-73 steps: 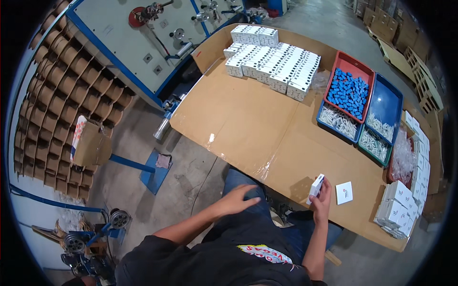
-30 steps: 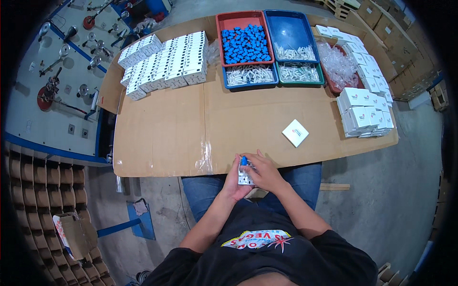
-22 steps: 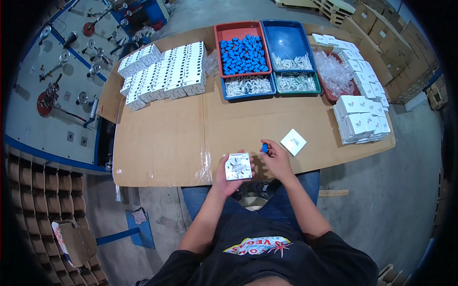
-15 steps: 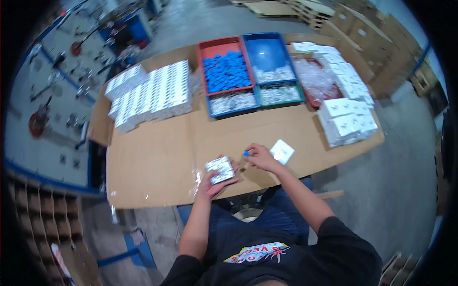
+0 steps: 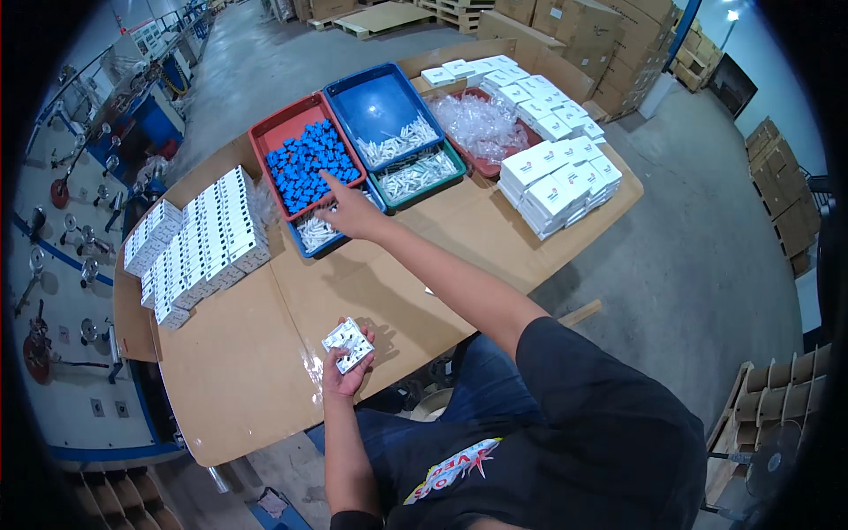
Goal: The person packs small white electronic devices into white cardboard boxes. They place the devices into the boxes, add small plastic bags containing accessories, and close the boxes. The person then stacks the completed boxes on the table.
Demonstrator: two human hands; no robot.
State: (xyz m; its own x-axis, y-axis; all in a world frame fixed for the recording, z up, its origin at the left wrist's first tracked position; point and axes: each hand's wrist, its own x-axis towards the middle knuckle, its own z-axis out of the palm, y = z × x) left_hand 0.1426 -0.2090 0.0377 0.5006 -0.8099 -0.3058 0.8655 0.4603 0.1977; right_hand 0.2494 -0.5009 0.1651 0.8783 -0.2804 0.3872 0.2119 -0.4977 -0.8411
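Observation:
My left hand [image 5: 346, 375] is closed around a white square plastic box [image 5: 350, 344], its face dotted with dark openings, low over the near part of the table. My right hand [image 5: 353, 214] is stretched out to the near edge of a red tray [image 5: 259, 140] full of small blue plastic pieces [image 5: 309, 168]. Its index finger and thumb are apart, and nothing shows between them. Below that hand, a blue tray [image 5: 305, 252] with white slender pieces [image 5: 315, 231] is partly covered. A sliver of a white panel [image 5: 429, 291] shows beside my right forearm.
Stacked white boxes [image 5: 212, 243] line the table's left side. Stacks of white panels [image 5: 556, 181] stand at the right, beside a red tray of clear plastic bags [image 5: 481, 128]. A blue tray [image 5: 371, 88] and a green tray [image 5: 459, 168] hold white pieces. Cardboard [image 5: 256, 371] covers the table.
My right hand has gone from beside the left hand, where it pinched a small blue piece, out to the red tray; that piece no longer shows in it. The whole view has turned.

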